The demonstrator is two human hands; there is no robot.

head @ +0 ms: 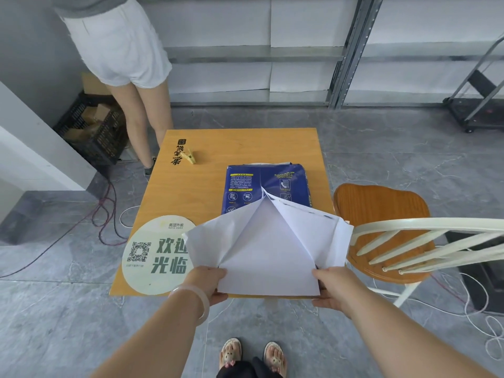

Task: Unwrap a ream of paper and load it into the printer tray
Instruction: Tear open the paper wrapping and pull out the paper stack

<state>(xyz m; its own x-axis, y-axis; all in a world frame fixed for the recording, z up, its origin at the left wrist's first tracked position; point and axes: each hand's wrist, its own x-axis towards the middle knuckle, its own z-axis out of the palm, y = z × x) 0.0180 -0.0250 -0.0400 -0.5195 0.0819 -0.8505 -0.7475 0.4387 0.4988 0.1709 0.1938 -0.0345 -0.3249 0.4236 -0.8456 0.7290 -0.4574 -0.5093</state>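
Head camera view: a person stands at a square orange wooden table [207,186], where a ream of paper in a dark blue printed wrapper [266,186] lies with its long axis running straight away from the body. Its near end is torn open, white flaps [267,238] splayed toward the table's front edge. Left hand [208,282] and right hand [331,289] each pinch a near corner of the opened wrapping, about equally close. No printer is visible.
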